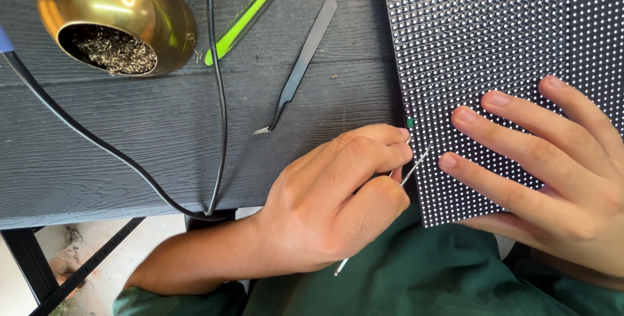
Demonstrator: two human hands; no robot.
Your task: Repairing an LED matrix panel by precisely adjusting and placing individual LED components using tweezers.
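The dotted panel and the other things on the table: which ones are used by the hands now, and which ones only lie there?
In use:
- left hand pinching thin metal tweezers
- right hand pressing flat on the black dotted panel

Lying about:
- black tweezers
- brass bowl of metal wool
- green tool
- black cables

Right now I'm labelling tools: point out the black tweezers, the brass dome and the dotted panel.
black tweezers (300, 69), head view, mid-shaft.
brass dome (123, 1), head view, shiny top.
dotted panel (481, 37), head view, bare dotted face.
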